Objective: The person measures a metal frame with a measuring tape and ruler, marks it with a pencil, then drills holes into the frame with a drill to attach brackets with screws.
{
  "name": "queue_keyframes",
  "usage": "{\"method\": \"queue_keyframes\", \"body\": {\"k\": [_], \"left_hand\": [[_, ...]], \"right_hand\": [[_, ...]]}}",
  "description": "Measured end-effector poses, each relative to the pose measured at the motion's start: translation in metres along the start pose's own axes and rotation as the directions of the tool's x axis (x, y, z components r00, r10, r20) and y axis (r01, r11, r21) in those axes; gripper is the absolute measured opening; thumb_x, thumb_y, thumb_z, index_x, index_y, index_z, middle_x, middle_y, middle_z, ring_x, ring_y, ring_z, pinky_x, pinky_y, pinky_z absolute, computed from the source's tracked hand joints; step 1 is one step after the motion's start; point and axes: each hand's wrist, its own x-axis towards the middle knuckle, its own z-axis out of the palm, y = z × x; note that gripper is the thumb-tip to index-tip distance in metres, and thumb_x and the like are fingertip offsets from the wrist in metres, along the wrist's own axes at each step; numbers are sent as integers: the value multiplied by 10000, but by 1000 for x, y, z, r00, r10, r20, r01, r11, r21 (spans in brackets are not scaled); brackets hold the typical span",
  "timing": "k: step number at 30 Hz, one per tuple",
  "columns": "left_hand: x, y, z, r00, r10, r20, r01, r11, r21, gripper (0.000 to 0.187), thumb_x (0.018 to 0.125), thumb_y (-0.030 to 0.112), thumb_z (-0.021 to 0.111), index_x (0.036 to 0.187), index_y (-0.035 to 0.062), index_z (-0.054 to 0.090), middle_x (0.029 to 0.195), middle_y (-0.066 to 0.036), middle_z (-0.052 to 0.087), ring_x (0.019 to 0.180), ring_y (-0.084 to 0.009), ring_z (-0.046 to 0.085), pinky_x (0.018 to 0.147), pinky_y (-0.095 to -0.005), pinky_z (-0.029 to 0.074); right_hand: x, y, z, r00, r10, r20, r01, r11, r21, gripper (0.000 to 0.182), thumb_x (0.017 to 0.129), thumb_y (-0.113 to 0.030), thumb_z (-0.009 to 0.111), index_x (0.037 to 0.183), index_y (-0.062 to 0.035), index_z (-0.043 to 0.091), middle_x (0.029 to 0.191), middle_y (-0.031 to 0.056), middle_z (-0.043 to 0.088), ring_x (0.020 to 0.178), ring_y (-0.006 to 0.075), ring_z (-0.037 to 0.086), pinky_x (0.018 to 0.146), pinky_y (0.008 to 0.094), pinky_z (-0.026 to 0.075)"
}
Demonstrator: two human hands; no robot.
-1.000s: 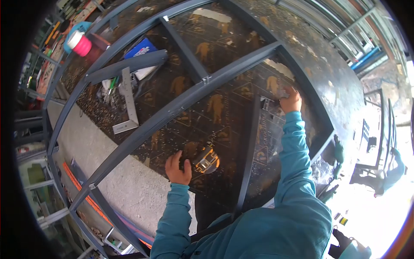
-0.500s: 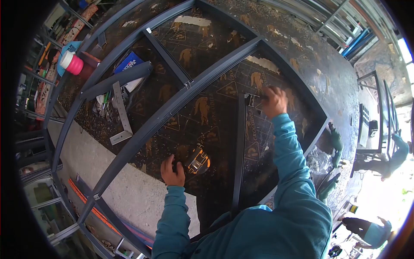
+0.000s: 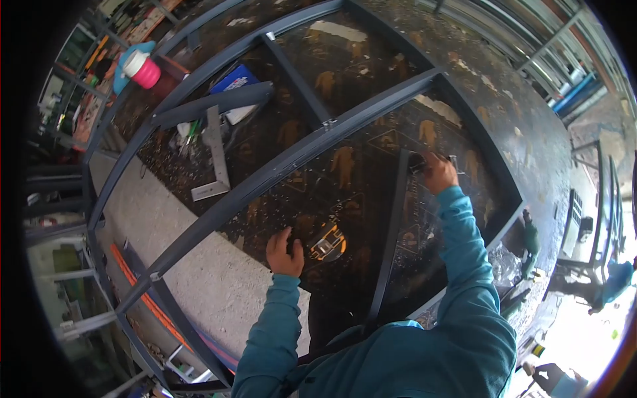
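My right hand (image 3: pixel 438 174) is closed at the far end of a loose dark grey aluminium bar (image 3: pixel 391 232). A small silver metal bracket (image 3: pixel 454 164) sticks out past the right side of that hand, partly hidden by the fingers. The end of the bar shows a dark opening beside my fingertips. My left hand (image 3: pixel 285 253) rests low over the board with thumb and fingers apart, holding nothing. Just right of it lies an orange and black tape measure (image 3: pixel 328 244), not touched by the hand.
A large dark grey frame (image 3: pixel 292 162) lies across the worktable (image 3: pixel 371 192). A metal square (image 3: pixel 215 152), a blue box (image 3: pixel 234 79) and a pink and white jug (image 3: pixel 142 69) are at the left. Green power tools (image 3: pixel 529 244) lie at the right edge; a person (image 3: pixel 617 282) is beyond.
The silver bracket was at the bar's end, left of my right hand; now it is on the hand's right side, off the bar. The whole view has shifted. My left hand stays by the tape measure.
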Motion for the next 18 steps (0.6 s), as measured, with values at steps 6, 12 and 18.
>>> {"method": "queue_keyframes", "body": {"k": [6,12,18], "left_hand": [[2,1,1,998,-51,34,53,997,-51,370,816,158,670,1167,41,658,1060,-202,660,947,-406,628,825,-496,514],[2,2,0,1000,-16,12,17,1000,-23,363,815,136,669,1164,38,655,1058,-192,664,935,-391,634,817,-482,517],[4,6,-1,999,36,-4,-36,999,2,346,833,101,658,1170,28,652,1018,-171,667,927,-354,631,811,-451,513]], "right_hand": [[-6,-8,-26,975,218,-35,-219,942,-253,472,781,-121,691,1243,-215,676,1203,120,636,1148,364,578,981,493,463],[-17,38,-19,863,474,-173,-504,826,-253,545,797,-269,714,1325,-173,619,1328,177,574,1258,409,501,1064,504,412],[-38,59,-17,877,415,-241,-429,903,-5,529,686,-151,781,1206,-112,691,1057,198,704,1026,378,653,935,445,521]]}}
